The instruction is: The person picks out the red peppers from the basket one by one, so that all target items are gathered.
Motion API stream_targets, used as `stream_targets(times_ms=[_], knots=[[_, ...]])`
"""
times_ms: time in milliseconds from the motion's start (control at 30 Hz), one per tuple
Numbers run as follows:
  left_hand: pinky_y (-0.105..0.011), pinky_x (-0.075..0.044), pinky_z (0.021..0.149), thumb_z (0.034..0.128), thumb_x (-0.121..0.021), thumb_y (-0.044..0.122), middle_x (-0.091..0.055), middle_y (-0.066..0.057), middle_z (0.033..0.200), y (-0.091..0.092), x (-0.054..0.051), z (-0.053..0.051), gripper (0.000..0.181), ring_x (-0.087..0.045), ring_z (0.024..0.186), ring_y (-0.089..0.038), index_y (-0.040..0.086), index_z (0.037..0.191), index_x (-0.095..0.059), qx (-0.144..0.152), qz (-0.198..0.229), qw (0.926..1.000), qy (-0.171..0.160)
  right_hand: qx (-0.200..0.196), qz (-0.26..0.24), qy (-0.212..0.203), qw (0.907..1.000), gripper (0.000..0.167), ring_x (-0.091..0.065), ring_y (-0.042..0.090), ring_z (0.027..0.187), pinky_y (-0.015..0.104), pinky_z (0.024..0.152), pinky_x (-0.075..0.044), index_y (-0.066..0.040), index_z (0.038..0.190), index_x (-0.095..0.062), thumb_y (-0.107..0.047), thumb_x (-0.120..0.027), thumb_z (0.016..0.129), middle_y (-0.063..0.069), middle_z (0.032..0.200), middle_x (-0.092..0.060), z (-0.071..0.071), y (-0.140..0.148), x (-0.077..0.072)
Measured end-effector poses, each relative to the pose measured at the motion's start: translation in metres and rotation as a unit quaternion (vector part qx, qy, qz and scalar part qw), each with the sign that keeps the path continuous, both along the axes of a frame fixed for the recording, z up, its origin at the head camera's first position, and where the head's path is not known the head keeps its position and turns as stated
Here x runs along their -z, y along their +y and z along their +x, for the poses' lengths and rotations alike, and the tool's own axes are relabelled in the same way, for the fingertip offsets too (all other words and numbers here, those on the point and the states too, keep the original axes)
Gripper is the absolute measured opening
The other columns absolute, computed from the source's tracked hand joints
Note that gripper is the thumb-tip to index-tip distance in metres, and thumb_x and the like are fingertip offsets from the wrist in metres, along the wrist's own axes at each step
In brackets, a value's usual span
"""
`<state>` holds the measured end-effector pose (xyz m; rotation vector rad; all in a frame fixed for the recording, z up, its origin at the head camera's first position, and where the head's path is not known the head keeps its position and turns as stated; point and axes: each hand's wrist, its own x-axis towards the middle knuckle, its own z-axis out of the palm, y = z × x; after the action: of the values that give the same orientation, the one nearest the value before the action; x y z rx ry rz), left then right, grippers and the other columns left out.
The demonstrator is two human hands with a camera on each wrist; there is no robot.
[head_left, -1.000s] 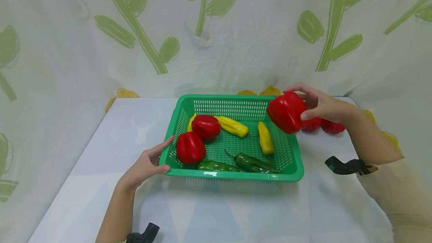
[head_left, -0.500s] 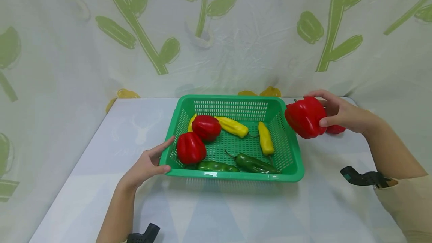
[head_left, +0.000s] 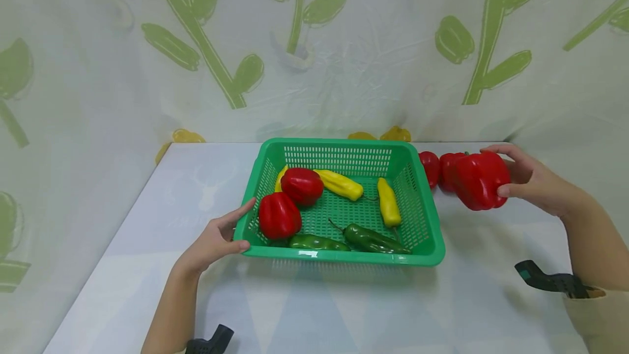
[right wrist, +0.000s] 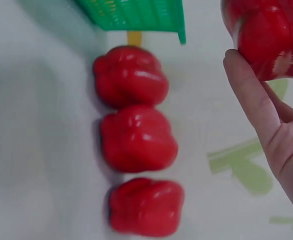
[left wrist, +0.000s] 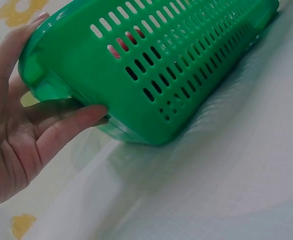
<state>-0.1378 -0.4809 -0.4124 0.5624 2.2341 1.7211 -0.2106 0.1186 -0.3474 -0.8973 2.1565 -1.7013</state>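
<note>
- Head view: your right hand (head_left: 535, 184) holds a red pepper (head_left: 479, 181), thumb and fingers spread to its width.
- Your left hand (head_left: 216, 242) grips a corner of the basket (head_left: 339, 256), thumb and forefinger apart.
- Right of that hand, inside: two red peppers (head_left: 279, 216), yellow peppers (head_left: 339, 184), green peppers (head_left: 372, 238).
- Left of your right hand, on the table (head_left: 314, 310): three more red peppers (right wrist: 139, 139) in a row.

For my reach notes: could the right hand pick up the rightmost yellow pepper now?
Probably not: the right hand holds a red pepper, though nothing covers the yellow pepper from above.
</note>
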Motion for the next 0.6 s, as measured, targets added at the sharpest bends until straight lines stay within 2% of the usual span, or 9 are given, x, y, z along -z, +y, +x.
stream_targets(times_ms=[100, 267, 433, 600], knots=[[-0.028, -0.054, 0.081, 0.0846, -0.067, 0.008, -0.026, -0.023, 0.151, 0.000, 0.000, 0.000, 0.076, -0.053, 0.112, -0.005, 0.006, 0.149, -0.027, -0.001, -0.002, 1.0000, 0.002, 0.006, -0.006, -0.003, 1.0000, 0.078, -0.057, 0.011, 0.105, 0.034, 0.068, -0.058, -0.012, 0.139, -0.032, 0.021, -0.057, 0.073, 0.002, 0.125, -0.050, 0.004, 0.008, 0.007], [-0.028, -0.054, 0.081, 0.0849, -0.066, 0.007, -0.025, -0.023, 0.151, 0.000, 0.000, 0.000, 0.075, -0.053, 0.112, -0.005, 0.006, 0.149, -0.026, 0.000, 0.001, 1.0000, -0.004, 0.055, 0.036, 0.002, 0.9978, 0.079, -0.057, 0.007, 0.103, 0.033, 0.067, -0.058, -0.017, 0.138, -0.033, 0.020, -0.059, 0.074, -0.003, 0.124, -0.051, 0.011, 0.021, 0.019], [-0.029, -0.054, 0.081, 0.0851, -0.066, 0.006, -0.025, -0.023, 0.151, 0.000, 0.000, 0.000, 0.075, -0.054, 0.113, -0.007, 0.006, 0.149, -0.026, 0.001, 0.005, 1.0000, -0.009, 0.127, 0.099, 0.003, 0.9869, 0.080, -0.056, 0.003, 0.100, 0.032, 0.065, -0.058, -0.025, 0.138, -0.034, 0.016, -0.061, 0.076, -0.011, 0.120, -0.049, 0.018, 0.034, 0.033], [-0.029, -0.054, 0.082, 0.0851, -0.066, 0.005, -0.024, -0.023, 0.152, 0.000, 0.000, 0.000, 0.075, -0.053, 0.114, -0.005, 0.006, 0.149, -0.026, 0.003, 0.007, 1.0000, -0.005, 0.167, 0.126, -0.018, 0.9777, 0.078, -0.055, 0.001, 0.097, 0.032, 0.066, -0.058, -0.032, 0.138, -0.033, 0.012, -0.061, 0.079, -0.014, 0.118, -0.047, 0.023, 0.044, 0.044]])
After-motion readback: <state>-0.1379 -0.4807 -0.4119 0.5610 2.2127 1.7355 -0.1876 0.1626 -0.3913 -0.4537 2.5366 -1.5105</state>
